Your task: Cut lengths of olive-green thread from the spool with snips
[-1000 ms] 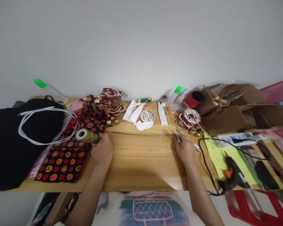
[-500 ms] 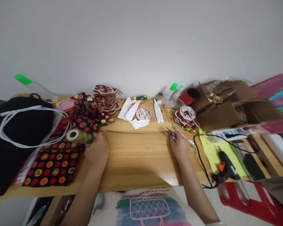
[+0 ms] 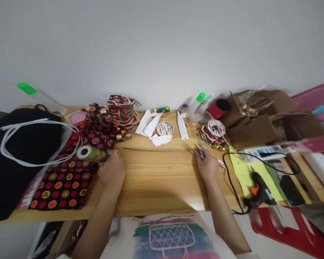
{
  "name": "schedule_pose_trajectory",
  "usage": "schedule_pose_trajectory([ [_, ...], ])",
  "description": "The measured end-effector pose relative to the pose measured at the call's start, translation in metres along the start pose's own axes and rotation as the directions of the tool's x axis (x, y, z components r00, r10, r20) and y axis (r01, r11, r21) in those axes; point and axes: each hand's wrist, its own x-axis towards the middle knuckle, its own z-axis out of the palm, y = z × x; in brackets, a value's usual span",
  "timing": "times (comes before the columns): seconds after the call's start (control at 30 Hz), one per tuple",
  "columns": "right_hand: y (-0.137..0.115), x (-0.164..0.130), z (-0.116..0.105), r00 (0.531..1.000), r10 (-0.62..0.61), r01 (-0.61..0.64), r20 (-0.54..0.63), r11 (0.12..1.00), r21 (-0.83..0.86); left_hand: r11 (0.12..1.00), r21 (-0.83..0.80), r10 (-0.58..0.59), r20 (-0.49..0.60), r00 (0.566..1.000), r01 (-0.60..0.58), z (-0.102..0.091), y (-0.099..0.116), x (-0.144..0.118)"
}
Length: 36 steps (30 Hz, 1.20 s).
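My left hand [image 3: 112, 168] is closed at the inner end of a spool of olive cord [image 3: 89, 153], which lies sideways over dark patterned fabric. From near this hand a thin olive cord [image 3: 151, 149] runs almost straight across the wooden table towards my right side. My right hand [image 3: 208, 166] is wrapped round small metal scissors [image 3: 199, 151], their pointed blades showing past the fingers, angled up and left near the cord's far end. Their handles are mostly hidden in the palm. A slim silver piece [image 3: 221, 164] sticks out beside that hand; whether it belongs to the scissors I cannot tell.
Patterned pieces with bells [image 3: 121, 111] are stacked back left. White tissue [image 3: 148, 124], a round printed disc [image 3: 165, 128] and a glue tube [image 3: 183, 126] lie at the back. To the right are cardboard boxes [image 3: 251, 133] and a glue gun [image 3: 260, 192] with a black cable.
Both hands keep nearly the same place and grip. My right hand and the scissors have turned slightly, and the whole view has shifted a little.
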Motion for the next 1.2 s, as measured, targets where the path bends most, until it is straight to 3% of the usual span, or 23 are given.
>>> schedule_pose_trajectory([
  [0.27, 0.000, -0.001, 0.001, 0.998, 0.030, -0.025, -0.047, 0.995, 0.092, 1.000, 0.005, -0.001, 0.005, 1.000, 0.001, 0.001, 0.000, 0.000],
  [0.57, 0.005, -0.004, -0.003, 0.978, 0.162, -0.081, -0.128, 0.873, 0.481, 1.000, -0.009, 0.000, 0.005, 1.000, 0.000, -0.001, 0.000, -0.001],
  [1.0, -0.002, -0.020, -0.003, 0.982, -0.182, 0.187, -0.054, 0.972, 0.139, 1.000, -0.025, -0.006, -0.013, 1.000, 0.006, 0.002, -0.001, 0.000],
  [1.1, -0.004, -0.021, -0.005, 0.976, -0.214, 0.216, -0.031, 0.968, 0.131, 0.999, -0.037, -0.004, -0.023, 1.000, 0.003, 0.002, -0.001, 0.000],
  [1.2, -0.008, -0.021, -0.007, 0.986, -0.164, 0.167, -0.032, 0.964, 0.208, 0.998, -0.059, -0.010, -0.023, 1.000, 0.008, 0.001, -0.001, 0.000],
])
